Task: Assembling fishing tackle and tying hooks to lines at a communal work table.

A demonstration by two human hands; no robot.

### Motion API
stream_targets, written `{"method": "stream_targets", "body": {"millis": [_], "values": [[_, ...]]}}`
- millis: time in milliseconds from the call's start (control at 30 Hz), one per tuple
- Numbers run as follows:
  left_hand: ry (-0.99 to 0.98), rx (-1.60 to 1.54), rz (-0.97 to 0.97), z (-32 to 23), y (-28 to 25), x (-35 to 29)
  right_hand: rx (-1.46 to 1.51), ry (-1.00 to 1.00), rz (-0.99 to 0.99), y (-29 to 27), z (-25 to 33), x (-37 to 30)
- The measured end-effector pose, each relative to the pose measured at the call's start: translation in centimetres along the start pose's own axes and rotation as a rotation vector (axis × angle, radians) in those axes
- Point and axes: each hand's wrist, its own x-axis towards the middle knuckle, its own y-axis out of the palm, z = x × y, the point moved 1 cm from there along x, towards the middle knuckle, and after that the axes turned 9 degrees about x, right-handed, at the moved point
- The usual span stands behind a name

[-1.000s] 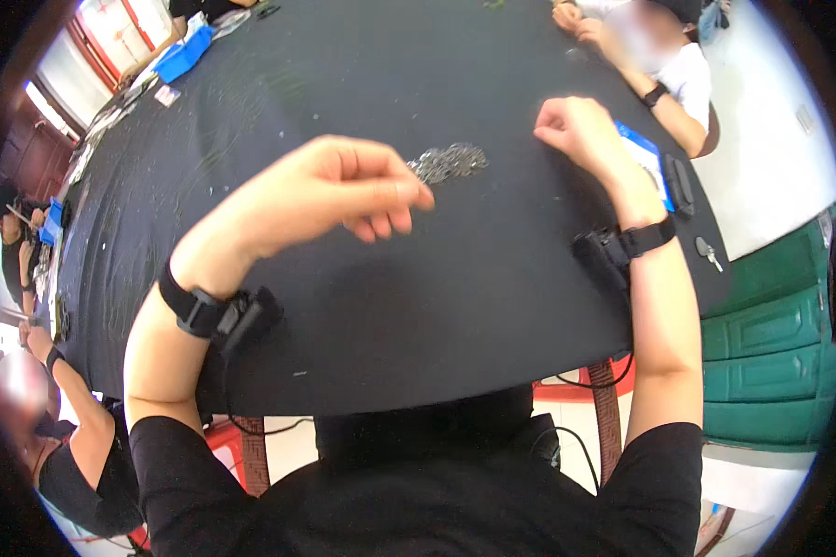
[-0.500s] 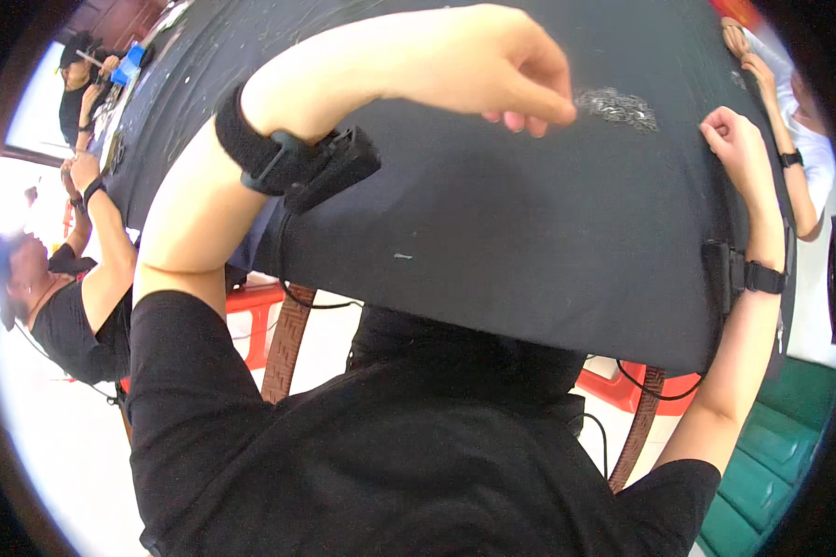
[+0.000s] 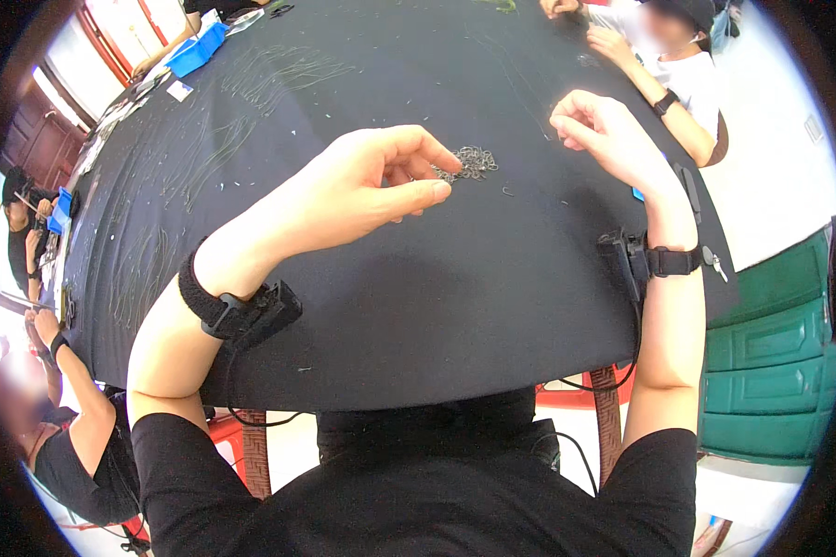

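Observation:
A heap of small metal pieces that look like fish hooks [image 3: 478, 163] lies on the black tablecloth [image 3: 455, 278]. One loose hook [image 3: 508, 192] rests just right of it. My left hand [image 3: 381, 181] hovers at the heap's left edge, thumb and forefinger apart with nothing visible between them. Over to the right, my right hand [image 3: 593, 130] is closed, fingers curled and thumb pressed in. A thin pale line [image 3: 529, 104] on the cloth runs up to its fingertips; what they pinch is too small to make out.
Bundles of thin green line [image 3: 283, 72] spread over the cloth's left side. At the far left stands a blue bin [image 3: 195, 51]. Co-workers sit left and far right, one with a hand [image 3: 608, 42] on the table. Keys [image 3: 715, 264] lie at the right edge.
The view has shifted, bringing more of the table's far side into sight. My left hand has opened from a pinch and sits beside the heap. My right hand stays closed.

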Motion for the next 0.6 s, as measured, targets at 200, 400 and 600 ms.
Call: {"method": "stream_targets", "body": {"millis": [200, 400, 600], "values": [[0.03, -0.117, 0.072, 0.7, 1.7, 0.6, -0.362, 0.055, -0.027, 0.6, -2.1, 1.0], [-0.055, -0.251, 0.268, 0.9, 2.1, 0.3, -0.459, -0.071, -0.083, 1.5, -3.0, 1.5], [-0.05, -0.274, 0.3, 0.8, 2.4, -0.1, -0.587, -0.132, -0.104, 1.9, -3.7, 1.6]]}}
